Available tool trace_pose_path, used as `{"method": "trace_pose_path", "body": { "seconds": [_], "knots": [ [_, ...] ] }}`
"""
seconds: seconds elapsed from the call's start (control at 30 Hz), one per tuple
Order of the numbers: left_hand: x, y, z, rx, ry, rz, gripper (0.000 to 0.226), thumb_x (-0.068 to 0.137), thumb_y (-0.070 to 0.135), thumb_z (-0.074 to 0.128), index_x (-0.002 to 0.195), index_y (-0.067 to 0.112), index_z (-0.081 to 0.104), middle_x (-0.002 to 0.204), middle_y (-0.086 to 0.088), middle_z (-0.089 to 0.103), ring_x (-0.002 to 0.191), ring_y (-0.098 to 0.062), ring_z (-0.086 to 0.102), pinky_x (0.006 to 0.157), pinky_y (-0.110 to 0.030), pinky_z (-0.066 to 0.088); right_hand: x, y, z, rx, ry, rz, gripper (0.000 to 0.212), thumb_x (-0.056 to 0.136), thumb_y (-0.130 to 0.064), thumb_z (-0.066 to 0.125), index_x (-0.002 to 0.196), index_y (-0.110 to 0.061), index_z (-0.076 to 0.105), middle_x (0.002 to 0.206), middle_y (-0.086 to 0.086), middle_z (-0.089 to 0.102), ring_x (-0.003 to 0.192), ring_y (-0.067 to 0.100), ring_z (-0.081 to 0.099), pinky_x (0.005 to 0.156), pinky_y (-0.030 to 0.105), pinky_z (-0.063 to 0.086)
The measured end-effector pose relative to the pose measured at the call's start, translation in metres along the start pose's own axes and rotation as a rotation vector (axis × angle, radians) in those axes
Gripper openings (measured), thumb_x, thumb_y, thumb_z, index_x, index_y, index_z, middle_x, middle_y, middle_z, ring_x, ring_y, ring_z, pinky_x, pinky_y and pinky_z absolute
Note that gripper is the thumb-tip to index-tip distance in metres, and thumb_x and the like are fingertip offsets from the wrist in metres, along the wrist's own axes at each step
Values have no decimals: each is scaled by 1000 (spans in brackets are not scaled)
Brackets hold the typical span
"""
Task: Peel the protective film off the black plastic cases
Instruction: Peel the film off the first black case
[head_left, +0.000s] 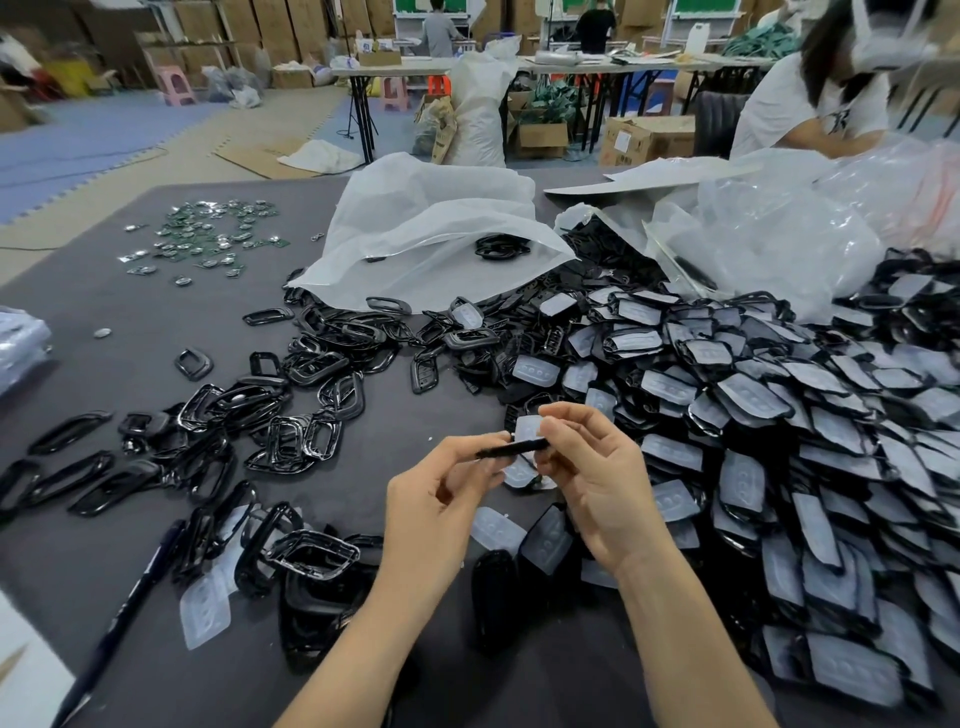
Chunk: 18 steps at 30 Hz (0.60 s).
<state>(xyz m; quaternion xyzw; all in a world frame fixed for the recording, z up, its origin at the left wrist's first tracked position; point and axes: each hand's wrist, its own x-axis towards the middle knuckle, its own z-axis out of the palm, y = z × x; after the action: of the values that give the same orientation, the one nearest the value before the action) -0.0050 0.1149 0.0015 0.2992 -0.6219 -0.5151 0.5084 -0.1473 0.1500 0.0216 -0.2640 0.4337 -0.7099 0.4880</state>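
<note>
Above the middle of the dark table (130, 322), my left hand (436, 504) and my right hand (597, 483) together hold one black plastic case (511, 448), seen edge-on. My left fingertips pinch its left end. My right thumb and fingers pinch its right end, where a whitish film (527, 428) stands up from the case. A big heap of black cases with film on them (779, 415) fills the right side. Bare black frames (291, 415) lie scattered on the left. Loose peeled films (205, 610) lie near the front.
White plastic bags (431, 228) lie at the back of the table and clear bags (779, 228) at the back right. Small green and silver parts (208, 234) are spread far left. A black pen (119, 623) lies front left. A person (810, 98) sits at the far right.
</note>
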Motion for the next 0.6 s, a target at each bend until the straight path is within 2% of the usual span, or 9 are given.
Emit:
{"method": "trace_pose_path", "body": {
  "seconds": [0.07,0.13,0.3,0.5,0.6],
  "knots": [
    [0,-2,-2,144,32,128,35,88,-6,62,93,26,73,109,8,73,99,-13,70,82,-20,54,1,1,-1,-15,-17,-5,14,78,-2,68,89,-11,68,81,4,64,70,11,59,64,19,51],
    [0,-3,-4,278,59,228,24,86,-2,65,93,20,73,112,10,72,95,-10,69,79,-20,53,1,0,-2,-23,-22,-4,20,80,5,64,90,-11,68,86,6,66,78,12,63,67,20,53],
    [-2,-5,-3,553,71,467,23,83,0,63,98,13,75,116,5,69,104,3,63,88,-10,47,-1,0,1,-44,-88,41,26,83,4,63,106,-9,62,75,5,61,64,14,63,61,23,54],
    [-4,-4,-2,625,70,499,24,81,-5,63,98,8,74,118,0,68,105,0,63,91,-8,45,-2,2,-1,-91,-90,26,32,84,7,62,109,-12,64,75,4,60,66,17,63,60,24,54],
    [-4,-1,0,631,67,474,28,78,-12,59,94,6,74,119,-1,68,99,1,63,85,-6,45,-1,3,-2,-168,-78,13,34,85,8,62,112,-14,62,76,3,63,69,16,64,62,25,54]
  ]
}}
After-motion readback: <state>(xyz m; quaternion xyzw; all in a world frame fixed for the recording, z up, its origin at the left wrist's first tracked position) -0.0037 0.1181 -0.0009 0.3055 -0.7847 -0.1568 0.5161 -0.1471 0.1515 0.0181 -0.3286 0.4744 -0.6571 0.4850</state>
